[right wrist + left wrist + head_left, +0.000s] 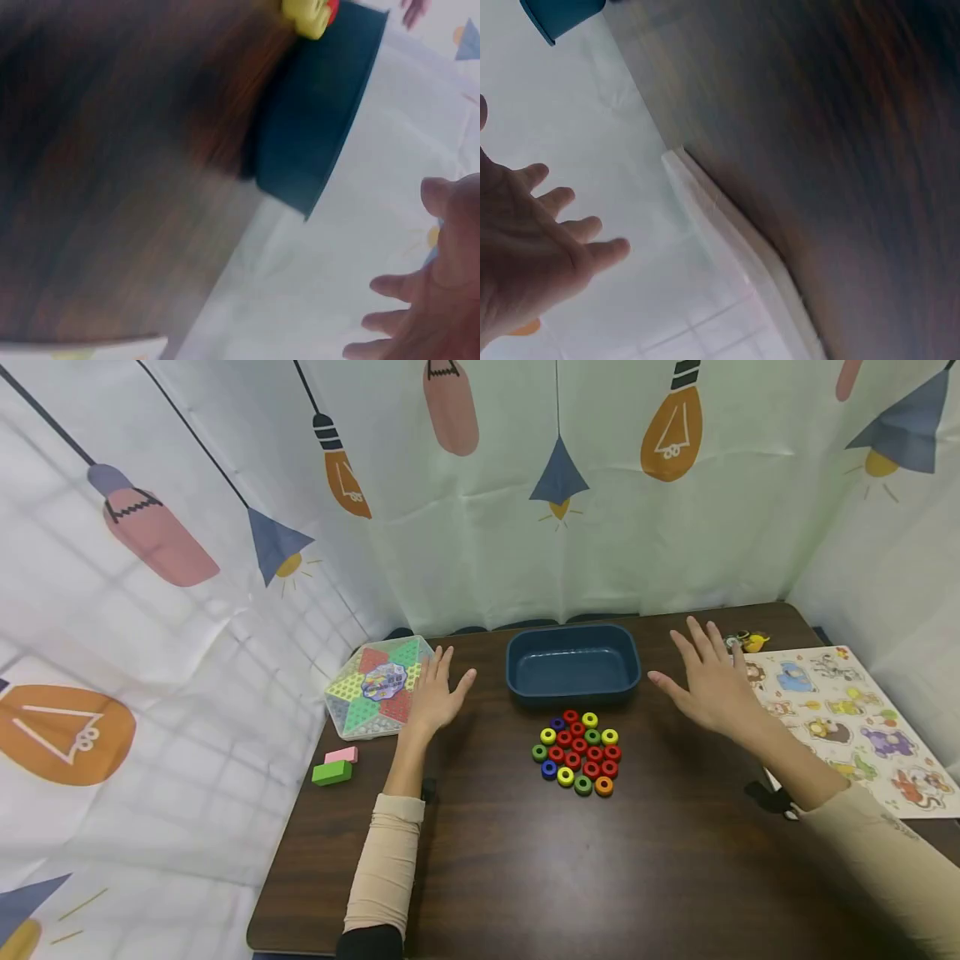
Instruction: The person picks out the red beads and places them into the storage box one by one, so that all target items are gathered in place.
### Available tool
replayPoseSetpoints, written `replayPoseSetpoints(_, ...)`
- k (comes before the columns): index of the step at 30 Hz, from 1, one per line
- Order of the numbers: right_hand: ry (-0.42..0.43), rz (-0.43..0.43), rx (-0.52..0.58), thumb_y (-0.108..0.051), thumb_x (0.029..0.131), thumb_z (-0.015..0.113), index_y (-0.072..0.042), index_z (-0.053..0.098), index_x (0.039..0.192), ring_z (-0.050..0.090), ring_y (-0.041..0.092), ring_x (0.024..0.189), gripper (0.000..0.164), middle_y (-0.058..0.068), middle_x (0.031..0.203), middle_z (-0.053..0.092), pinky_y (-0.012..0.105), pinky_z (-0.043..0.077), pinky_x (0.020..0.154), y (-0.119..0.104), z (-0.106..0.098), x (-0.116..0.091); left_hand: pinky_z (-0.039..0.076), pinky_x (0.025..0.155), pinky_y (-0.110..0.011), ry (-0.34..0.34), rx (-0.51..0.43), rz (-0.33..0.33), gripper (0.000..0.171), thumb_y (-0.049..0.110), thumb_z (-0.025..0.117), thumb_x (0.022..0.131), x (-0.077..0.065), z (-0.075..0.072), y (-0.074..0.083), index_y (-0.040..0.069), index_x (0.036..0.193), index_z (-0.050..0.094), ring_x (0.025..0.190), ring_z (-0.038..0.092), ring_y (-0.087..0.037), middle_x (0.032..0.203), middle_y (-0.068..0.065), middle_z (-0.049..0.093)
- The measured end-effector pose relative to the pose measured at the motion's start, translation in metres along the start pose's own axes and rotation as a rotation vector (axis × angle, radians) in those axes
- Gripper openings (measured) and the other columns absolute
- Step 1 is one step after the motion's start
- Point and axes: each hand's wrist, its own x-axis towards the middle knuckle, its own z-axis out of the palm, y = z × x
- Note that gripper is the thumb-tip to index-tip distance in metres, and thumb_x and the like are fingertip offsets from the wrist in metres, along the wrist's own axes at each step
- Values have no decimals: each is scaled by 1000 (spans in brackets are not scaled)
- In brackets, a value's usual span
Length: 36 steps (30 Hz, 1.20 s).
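Observation:
Both hands are held out with straight, spread fingers and hold nothing. In the head view my left hand (437, 693) is beside the right edge of a clear hexagonal game box (360, 693) with a coloured star pattern. My right hand (712, 681) appears between a dark blue tray (573, 692) and a white sheet of animal pictures (862, 718). Several small rings (572, 760) in red, yellow, green, blue and orange lie in a cluster in front of the tray. The left wrist view shows the open left palm (532, 247); the right wrist view shows the right fingers (394, 287) apart.
A green block (332, 773) and a pink block (342, 755) lie at the table's left edge. Small yellow and dark trinkets (750, 642) sit at the back right. Printed curtains (480, 560) hang close behind and left of the brown table (510, 868).

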Motion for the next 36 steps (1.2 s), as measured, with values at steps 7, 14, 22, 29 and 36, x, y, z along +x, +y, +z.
replayPoseSetpoints(7,16,-8,164,-57,90,60,-2,43,143,35,47,134,78,26,146,36,67,33,103,-21,7,-21,17,117,-59,16,-268,22,73,61,37,99,2,9,9,26,158,12,150,8,-29,165,-1,6)
replayPoseSetpoints(14,-167,18,356,-47,92,65,-16,66,120,66,25,96,42,5,111,69,43,54,76,-39,16,-31,24,117,-52,47,-641,-60,76,61,43,96,9,21,23,24,157,15,147,22,-29,161,-8,20)
replayPoseSetpoints(22,-444,34,562,-27,92,68,-16,70,116,69,19,76,26,5,100,72,33,59,62,-42,44,-29,29,116,-47,-38,-1232,-242,72,43,48,101,13,46,45,8,155,16,144,28,-31,157,-17,26)
replayPoseSetpoints(29,-489,30,625,-19,90,70,-17,71,114,70,20,78,24,4,106,71,36,60,63,-43,56,-29,33,114,-42,-36,-1388,-345,66,21,56,100,16,65,61,3,153,22,139,37,-28,153,-18,33)
replayPoseSetpoints(36,-523,-20,601,-14,90,71,-16,71,114,68,19,67,24,2,104,71,32,59,58,-47,67,-31,32,115,-38,32,-1390,-369,66,-4,56,94,18,74,68,1,152,25,140,36,-27,154,-20,33)
